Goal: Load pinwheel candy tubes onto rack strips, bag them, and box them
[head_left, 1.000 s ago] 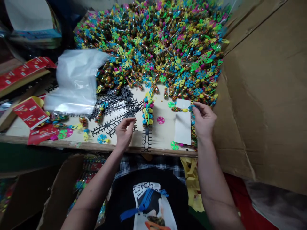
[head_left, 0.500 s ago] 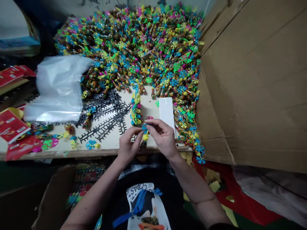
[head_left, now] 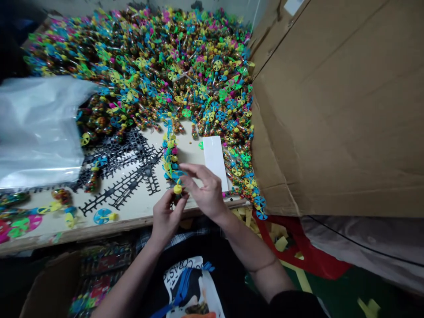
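Note:
My left hand [head_left: 168, 217] is closed around a small candy-filled tube with a yellow cap [head_left: 178, 189], near the table's front edge. Just above it, my right hand [head_left: 206, 190] has its thumb and forefinger near a blue piece at the top of that toy; whether they touch it is hard to tell. A row of toys with yellow, blue and pink parts [head_left: 171, 154] stands directly behind my hands. To the right of the row lies a white card [head_left: 215, 159]. Black toothed plastic strips [head_left: 132, 176] lie to the left.
A large heap of colourful candy toys [head_left: 149, 66] covers the back of the table [head_left: 132, 224]. Cardboard [head_left: 341, 110] rises along the right side. Clear plastic bags [head_left: 39, 132] lie at the left. A blue wheel piece [head_left: 102, 216] sits near the front edge.
The view has shifted right, so the table's contents appear further left. My left hand has dropped slightly with the toy, and my right hand's fingers have loosened and spread above it.

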A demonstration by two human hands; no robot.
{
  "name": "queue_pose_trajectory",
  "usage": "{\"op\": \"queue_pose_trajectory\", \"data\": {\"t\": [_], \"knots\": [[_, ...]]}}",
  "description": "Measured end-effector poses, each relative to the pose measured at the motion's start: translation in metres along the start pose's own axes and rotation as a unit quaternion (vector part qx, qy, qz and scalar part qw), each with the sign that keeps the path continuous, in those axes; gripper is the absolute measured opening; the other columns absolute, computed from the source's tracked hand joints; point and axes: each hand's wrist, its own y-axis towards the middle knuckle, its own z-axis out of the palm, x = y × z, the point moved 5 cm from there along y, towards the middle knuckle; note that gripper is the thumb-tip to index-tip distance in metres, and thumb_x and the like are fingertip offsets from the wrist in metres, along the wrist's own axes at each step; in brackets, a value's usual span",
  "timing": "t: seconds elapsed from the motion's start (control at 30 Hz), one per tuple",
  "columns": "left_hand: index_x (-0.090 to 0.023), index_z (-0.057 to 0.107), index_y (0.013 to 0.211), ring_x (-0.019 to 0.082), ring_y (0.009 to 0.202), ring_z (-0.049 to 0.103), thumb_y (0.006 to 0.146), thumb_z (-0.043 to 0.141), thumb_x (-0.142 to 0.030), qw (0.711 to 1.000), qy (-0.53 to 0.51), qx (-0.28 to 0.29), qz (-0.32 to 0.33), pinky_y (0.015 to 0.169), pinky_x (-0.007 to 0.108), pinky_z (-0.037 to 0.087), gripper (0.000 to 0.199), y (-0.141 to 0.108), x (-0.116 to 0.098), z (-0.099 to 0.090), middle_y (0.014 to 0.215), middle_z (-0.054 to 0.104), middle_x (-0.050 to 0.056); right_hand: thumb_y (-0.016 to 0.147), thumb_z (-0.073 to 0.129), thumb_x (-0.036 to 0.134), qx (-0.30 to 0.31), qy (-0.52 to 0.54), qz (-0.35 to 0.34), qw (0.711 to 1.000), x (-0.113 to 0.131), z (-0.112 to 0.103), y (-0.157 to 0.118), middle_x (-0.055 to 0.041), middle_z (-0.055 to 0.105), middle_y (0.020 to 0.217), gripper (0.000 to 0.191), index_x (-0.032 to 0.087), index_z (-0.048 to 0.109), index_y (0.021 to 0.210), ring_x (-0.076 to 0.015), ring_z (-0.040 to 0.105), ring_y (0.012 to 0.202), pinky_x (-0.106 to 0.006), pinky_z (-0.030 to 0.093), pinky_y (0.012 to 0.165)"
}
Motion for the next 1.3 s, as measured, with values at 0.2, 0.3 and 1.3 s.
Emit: {"op": "queue_pose_trajectory", "data": {"t": [0.2, 0.3, 1.3], "knots": [[-0.021, 0.052, 0.093, 0.013, 0.076, 0.066, 0.074, 0.068, -0.029, 0.993, -0.075, -0.092, -0.025, 0.068, 0.023, 0.050, 0.025, 0.011, 0.014, -0.045, 0.081, 0.068, -0.001, 0.081, 0.043, 0.002, 0.032, -0.337, 0.045, 0.940, -0.086, -0.084, 0.003, -0.0078, 0.067, 0.104, 0.035, 0.020, 0.071, 0.091, -0.0217, 0.059, 0.099, -0.036, 0.048, 0.089], [-0.021, 0.050, 0.088, 0.013, 0.076, 0.066, 0.073, 0.069, -0.030, 0.990, -0.075, -0.116, -0.039, 0.069, 0.023, 0.050, 0.026, 0.017, 0.025, -0.062, 0.079, 0.068, -0.001, 0.076, 0.042, -0.002, 0.106, -0.455, 0.087, 0.880, -0.125, -0.111, -0.011, -0.0092, 0.065, 0.106, 0.042, 0.021, 0.072, 0.091, -0.0229, 0.059, 0.094, -0.035, 0.048, 0.081], [-0.016, 0.065, 0.074, 0.013, 0.068, 0.064, 0.062, 0.069, -0.029, 0.988, -0.108, -0.061, -0.094, 0.068, 0.027, 0.053, 0.018, 0.031, 0.074, -0.025, 0.076, 0.068, 0.002, 0.090, 0.047, 0.030, 0.149, -0.083, 0.019, 0.985, -0.080, 0.048, -0.043, -0.0072, 0.067, 0.094, 0.018, 0.021, 0.056, 0.102, -0.0206, 0.065, 0.085, -0.033, 0.052, 0.077]]}}
